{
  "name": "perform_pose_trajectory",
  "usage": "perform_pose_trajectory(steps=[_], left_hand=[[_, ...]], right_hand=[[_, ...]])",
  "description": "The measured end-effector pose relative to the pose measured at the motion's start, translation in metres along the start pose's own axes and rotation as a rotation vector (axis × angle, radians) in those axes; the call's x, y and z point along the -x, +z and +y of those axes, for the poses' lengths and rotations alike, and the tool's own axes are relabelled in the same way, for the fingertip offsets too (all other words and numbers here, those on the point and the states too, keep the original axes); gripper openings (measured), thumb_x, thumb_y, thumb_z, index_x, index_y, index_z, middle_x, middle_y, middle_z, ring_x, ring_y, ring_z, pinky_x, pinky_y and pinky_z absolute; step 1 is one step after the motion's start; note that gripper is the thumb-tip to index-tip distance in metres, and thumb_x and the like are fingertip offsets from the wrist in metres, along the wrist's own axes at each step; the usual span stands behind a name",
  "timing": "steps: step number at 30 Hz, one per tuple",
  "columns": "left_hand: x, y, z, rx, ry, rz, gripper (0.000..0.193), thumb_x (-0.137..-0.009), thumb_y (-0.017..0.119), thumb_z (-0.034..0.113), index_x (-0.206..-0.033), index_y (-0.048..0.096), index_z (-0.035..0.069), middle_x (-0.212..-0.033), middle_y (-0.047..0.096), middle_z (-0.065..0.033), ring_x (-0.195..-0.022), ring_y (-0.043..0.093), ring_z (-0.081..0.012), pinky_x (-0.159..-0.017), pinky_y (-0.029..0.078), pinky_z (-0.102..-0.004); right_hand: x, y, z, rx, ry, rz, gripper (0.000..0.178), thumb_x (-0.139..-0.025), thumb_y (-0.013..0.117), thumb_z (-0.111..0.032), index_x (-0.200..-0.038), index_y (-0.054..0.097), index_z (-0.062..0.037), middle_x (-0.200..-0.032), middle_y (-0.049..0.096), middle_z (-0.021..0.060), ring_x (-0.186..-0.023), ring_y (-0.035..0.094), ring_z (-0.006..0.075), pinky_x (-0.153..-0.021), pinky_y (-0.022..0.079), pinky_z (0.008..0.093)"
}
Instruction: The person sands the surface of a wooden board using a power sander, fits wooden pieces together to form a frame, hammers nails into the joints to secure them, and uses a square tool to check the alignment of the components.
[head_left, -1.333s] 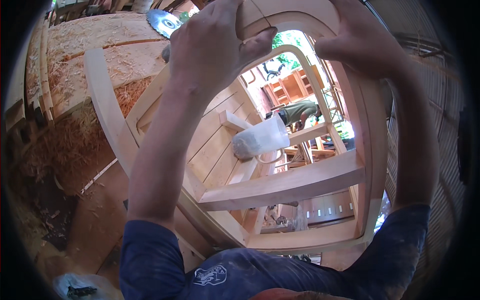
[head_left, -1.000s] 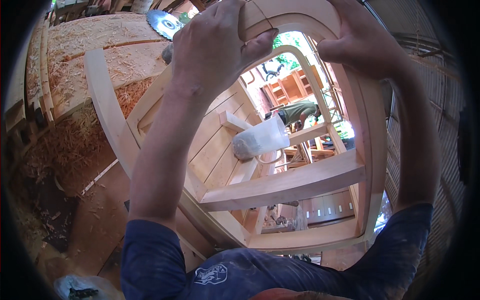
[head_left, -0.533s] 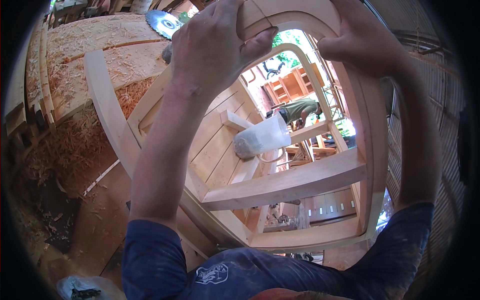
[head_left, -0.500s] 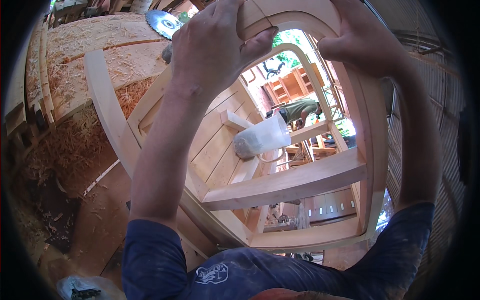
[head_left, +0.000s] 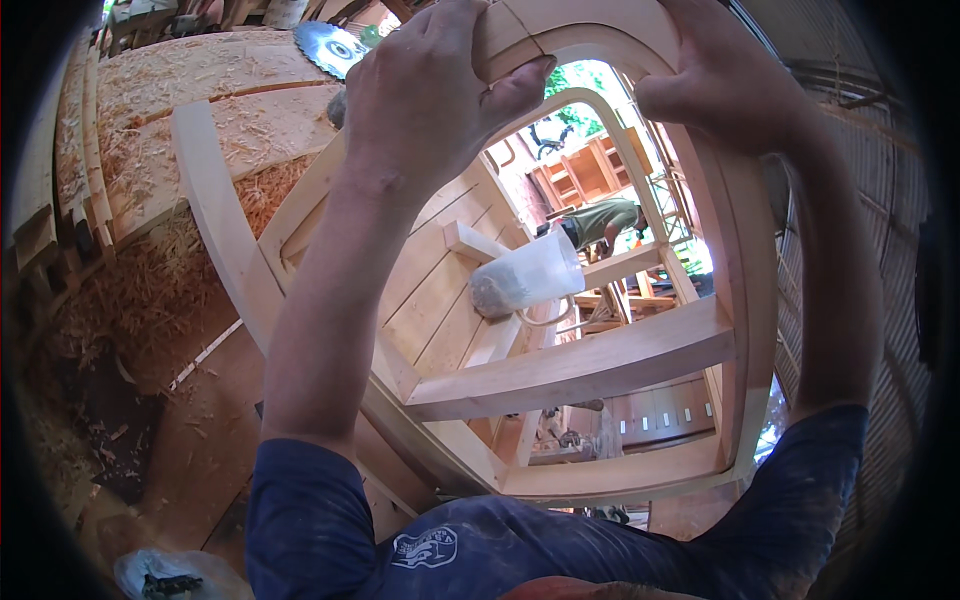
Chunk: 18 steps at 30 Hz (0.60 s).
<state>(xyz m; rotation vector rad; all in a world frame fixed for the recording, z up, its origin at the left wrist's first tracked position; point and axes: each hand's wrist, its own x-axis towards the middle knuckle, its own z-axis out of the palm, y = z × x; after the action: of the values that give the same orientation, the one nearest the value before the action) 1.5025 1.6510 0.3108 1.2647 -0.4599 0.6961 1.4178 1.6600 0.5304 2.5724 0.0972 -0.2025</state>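
Note:
A pale wooden frame with rounded upper corners, perhaps a chair or cabinet frame, stands before me, and both hands are up at its curved top rail (head_left: 575,25). My left hand (head_left: 430,95) is closed on the rail's left part, thumb along the inner edge beside a thin joint line. My right hand (head_left: 715,90) wraps the right upper corner, its thumb on the front face; its fingertips are hidden behind the wood. Lower down, a crossbar (head_left: 575,375) spans the frame. Inside it a translucent plastic jug (head_left: 530,275) lies tilted against wooden slats (head_left: 430,295).
At left, a workbench (head_left: 190,75) is strewn with shavings, with a round saw blade (head_left: 330,48) at its far end. A curved wooden piece (head_left: 225,215) juts up beside the frame. Corrugated sheeting (head_left: 870,260) walls the right. Beyond the frame a person (head_left: 605,220) bends over.
Both hands keep the same hold on the rail. The view has shifted very slightly, and the person in the background has moved a little.

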Motion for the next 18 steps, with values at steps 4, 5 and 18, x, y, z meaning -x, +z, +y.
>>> perform_pose_trajectory(steps=[4,5,18], left_hand=[[0.001,0.003,0.002,0.007,0.003,-0.004,0.049,-0.081,0.082,0.037,-0.108,0.063,0.0,-0.087,0.068,-0.0169,-0.082,0.07,-0.0376,-0.073,0.055,-0.0476],[0.001,0.002,0.001,0.009,-0.012,-0.008,0.049,-0.081,0.082,0.037,-0.108,0.063,0.0,-0.087,0.068,-0.017,-0.082,0.07,-0.0377,-0.074,0.055,-0.0477],[0.002,0.005,0.003,0.003,0.058,0.058,0.051,-0.082,0.082,0.039,-0.109,0.062,0.0,-0.088,0.069,-0.0182,-0.083,0.07,-0.0387,-0.073,0.055,-0.0486]], right_hand=[[-0.007,-0.002,0.018,-0.213,0.065,-0.112,0.046,-0.073,0.07,-0.01,-0.115,0.067,0.0093,-0.102,0.075,0.0169,-0.091,0.072,0.0237,-0.088,0.057,0.035],[-0.001,0.001,0.007,-0.125,0.021,-0.061,0.047,-0.073,0.07,-0.01,-0.116,0.067,0.0093,-0.102,0.075,0.017,-0.091,0.072,0.0239,-0.089,0.057,0.0349],[-0.006,-0.006,0.023,-0.114,0.046,-0.108,0.048,-0.073,0.071,-0.013,-0.115,0.066,0.0098,-0.1,0.075,0.0179,-0.091,0.073,0.0264,-0.089,0.058,0.0358]])
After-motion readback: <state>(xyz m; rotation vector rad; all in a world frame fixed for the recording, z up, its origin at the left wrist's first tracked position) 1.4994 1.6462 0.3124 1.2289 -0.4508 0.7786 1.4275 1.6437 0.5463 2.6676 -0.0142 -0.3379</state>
